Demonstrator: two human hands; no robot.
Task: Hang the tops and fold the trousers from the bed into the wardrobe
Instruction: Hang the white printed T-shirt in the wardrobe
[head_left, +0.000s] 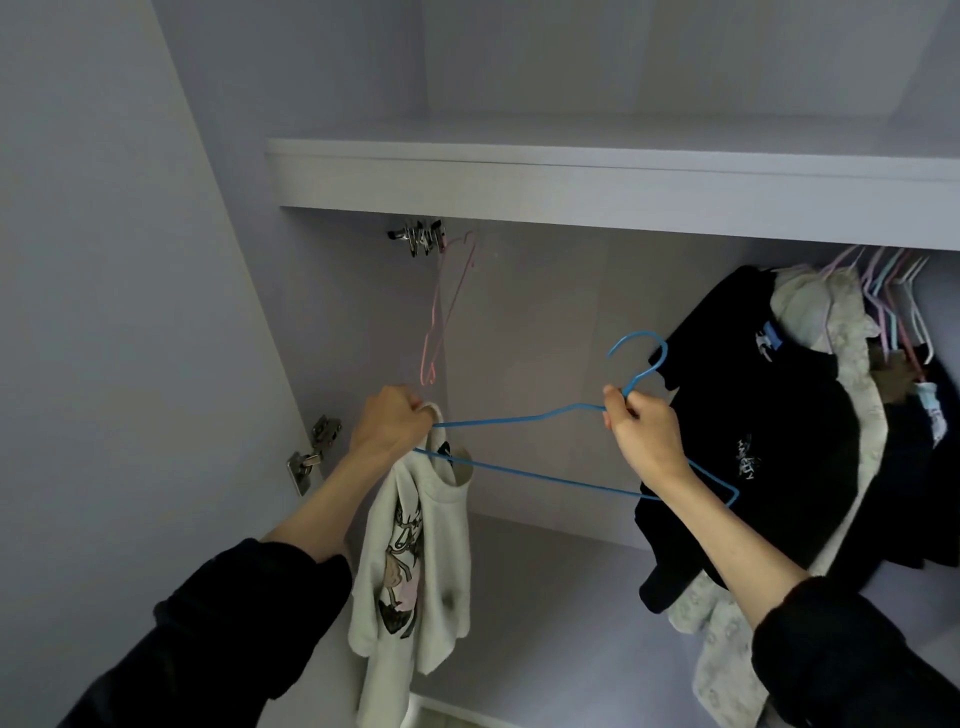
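Left hand (390, 423) grips white top's (410, 566) collar, seemingly over blue hanger (524, 421)

Cream printed top (410, 551) dangling; blue hanger (540, 441) tilted.

I see a cream printed top (410, 545) hanging left, a blue wire hanger (524, 441) reaching right from its collar, dark hung clothes (769, 415) far right, under the white wardrobe shelf (571, 182).

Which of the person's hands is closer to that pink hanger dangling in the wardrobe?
Left. The left hand sits just below the pink hanger, gripping the white top. The right hand is off to the hanger's right, holding the blue hanger.
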